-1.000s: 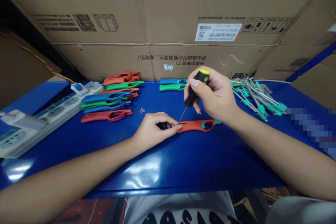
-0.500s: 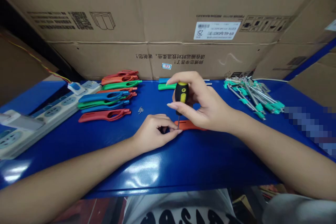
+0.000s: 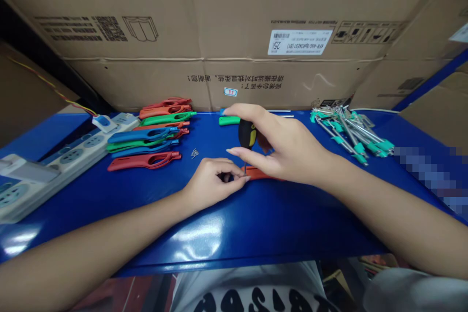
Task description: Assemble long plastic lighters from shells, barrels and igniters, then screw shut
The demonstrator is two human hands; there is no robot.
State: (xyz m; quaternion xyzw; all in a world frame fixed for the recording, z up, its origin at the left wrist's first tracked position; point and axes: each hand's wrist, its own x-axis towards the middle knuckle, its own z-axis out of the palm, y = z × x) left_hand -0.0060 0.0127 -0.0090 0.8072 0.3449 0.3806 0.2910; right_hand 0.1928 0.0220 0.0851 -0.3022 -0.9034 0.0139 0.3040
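My right hand (image 3: 288, 148) is closed around a small black-and-yellow screwdriver (image 3: 245, 134), thumb stretched out below the handle. Its thin shaft points down at the left end of an orange plastic lighter handle (image 3: 259, 173) lying on the blue table (image 3: 219, 219). My left hand (image 3: 208, 180) pinches at that same end, fingertips beside the screwdriver tip; the exact contact and any screw there are hidden. Behind my right hand, a green lighter handle (image 3: 228, 120) with a metal rod is partly covered.
Red, orange, green and blue lighter handles (image 3: 146, 161) are stacked at the left. Small screws (image 3: 194, 153) lie beside them. A white power strip (image 3: 73, 156) runs along the left edge. Metal rods with green ends (image 3: 351, 131) are heaped at the right. A cardboard box (image 3: 204, 24) stands behind.
The screwdriver handle has turned and leans a little more to the left in my right hand. My left hand keeps its pinch, and the view has shifted slightly.
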